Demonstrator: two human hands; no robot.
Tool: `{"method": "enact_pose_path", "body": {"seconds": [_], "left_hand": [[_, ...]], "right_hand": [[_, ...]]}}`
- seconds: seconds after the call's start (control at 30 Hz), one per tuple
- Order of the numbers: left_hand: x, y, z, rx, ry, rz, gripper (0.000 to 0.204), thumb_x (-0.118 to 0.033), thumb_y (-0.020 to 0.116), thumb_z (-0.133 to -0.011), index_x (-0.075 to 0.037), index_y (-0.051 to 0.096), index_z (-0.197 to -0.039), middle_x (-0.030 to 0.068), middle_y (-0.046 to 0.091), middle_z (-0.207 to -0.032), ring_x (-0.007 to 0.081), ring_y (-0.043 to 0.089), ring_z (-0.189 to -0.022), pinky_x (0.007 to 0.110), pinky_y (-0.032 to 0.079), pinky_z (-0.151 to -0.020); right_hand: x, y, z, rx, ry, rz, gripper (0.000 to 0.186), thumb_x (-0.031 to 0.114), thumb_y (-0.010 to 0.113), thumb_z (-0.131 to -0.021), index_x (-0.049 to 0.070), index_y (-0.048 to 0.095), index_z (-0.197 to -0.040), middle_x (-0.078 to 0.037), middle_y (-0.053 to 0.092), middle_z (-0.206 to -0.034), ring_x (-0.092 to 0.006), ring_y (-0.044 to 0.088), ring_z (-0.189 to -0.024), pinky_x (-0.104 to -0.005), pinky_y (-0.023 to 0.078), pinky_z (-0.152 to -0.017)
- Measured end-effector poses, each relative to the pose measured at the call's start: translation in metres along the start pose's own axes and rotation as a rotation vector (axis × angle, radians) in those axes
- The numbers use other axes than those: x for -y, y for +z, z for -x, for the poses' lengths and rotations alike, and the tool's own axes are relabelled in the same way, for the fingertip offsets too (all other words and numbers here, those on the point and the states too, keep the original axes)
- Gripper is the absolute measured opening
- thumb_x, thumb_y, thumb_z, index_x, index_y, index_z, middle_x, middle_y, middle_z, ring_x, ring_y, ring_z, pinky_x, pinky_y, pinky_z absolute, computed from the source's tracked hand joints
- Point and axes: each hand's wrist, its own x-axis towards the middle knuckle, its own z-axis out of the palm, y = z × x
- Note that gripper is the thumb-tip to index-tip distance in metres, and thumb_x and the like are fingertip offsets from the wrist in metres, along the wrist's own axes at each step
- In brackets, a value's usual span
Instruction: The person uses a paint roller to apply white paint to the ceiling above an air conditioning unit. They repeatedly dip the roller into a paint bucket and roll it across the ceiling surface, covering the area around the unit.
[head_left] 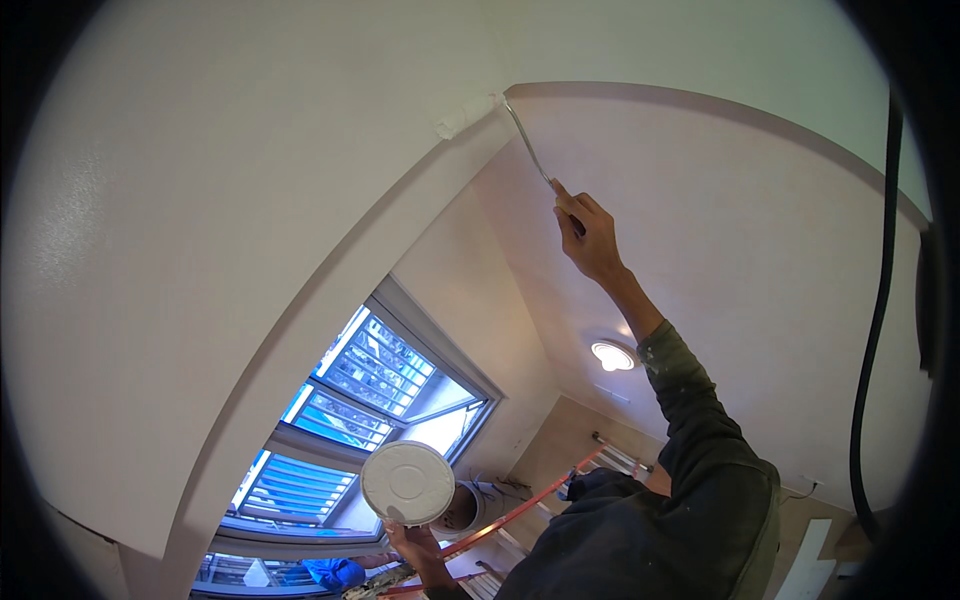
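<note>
My right hand (590,235) is raised with its fingers closed round the handle of a paint roller. The roller's thin bent metal rod (528,143) runs up to a white roller cover (468,117). That cover rests against the pale wall surface (250,120) close to a corner edge. Low in the view, my left hand (415,543) holds a round white disc-shaped piece (407,482), which looks like a bucket lid or bottom, from beneath. Part of the left fingers is hidden behind it.
Beside the disc is a bucket (462,508). An orange-railed ladder (525,512) slants below. Windows with slats (385,365) are at the lower left. A round lamp (613,355) is lit. A black cable (885,270) hangs at the right. Blue cloth (335,573) shows at the bottom.
</note>
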Motion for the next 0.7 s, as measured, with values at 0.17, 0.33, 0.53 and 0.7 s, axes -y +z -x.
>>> {"method": "enact_pose_path", "body": {"seconds": [0.17, 0.33, 0.53, 0.7], "left_hand": [[0.002, -0.009, -0.004, 0.066, 0.027, -0.071, 0.065, -0.031, 0.058, -0.093, -0.004, 0.033, -0.147, 0.0155, 0.045, -0.144, 0.0303, 0.050, -0.129, 0.049, 0.048, -0.102], [0.002, -0.008, -0.006, 0.053, 0.030, -0.077, 0.065, -0.029, 0.057, -0.093, -0.006, 0.031, -0.149, 0.0155, 0.043, -0.146, 0.0296, 0.047, -0.131, 0.049, 0.047, -0.103], [0.005, -0.009, -0.003, 0.006, 0.010, -0.048, 0.062, -0.026, 0.056, -0.093, -0.005, 0.033, -0.147, 0.0150, 0.045, -0.143, 0.0298, 0.048, -0.130, 0.047, 0.049, -0.102], [0.005, -0.007, -0.006, 0.013, 0.016, -0.025, 0.060, -0.023, 0.055, -0.093, -0.005, 0.034, -0.146, 0.0151, 0.047, -0.141, 0.0295, 0.052, -0.126, 0.046, 0.052, -0.098]], "right_hand": [[0.010, 0.004, -0.044, -0.056, -0.050, -0.005, 0.047, 0.001, 0.064, -0.089, 0.013, 0.060, -0.134, -0.008, 0.053, -0.072, -0.0175, 0.048, -0.056, -0.0308, 0.043, -0.053], [0.009, 0.009, -0.042, -0.076, -0.059, -0.019, 0.046, 0.002, 0.064, -0.090, 0.014, 0.060, -0.134, -0.008, 0.054, -0.073, -0.0166, 0.048, -0.056, -0.0304, 0.043, -0.053], [0.000, 0.003, 0.010, -0.008, 0.017, -0.012, 0.047, 0.001, 0.064, -0.089, 0.013, 0.060, -0.135, -0.006, 0.054, -0.073, -0.0150, 0.047, -0.056, -0.0291, 0.042, -0.053], [0.004, 0.001, -0.020, -0.026, -0.030, -0.043, 0.047, 0.000, 0.064, -0.089, 0.012, 0.059, -0.135, -0.007, 0.051, -0.071, -0.0157, 0.046, -0.056, -0.0292, 0.042, -0.053]]}}
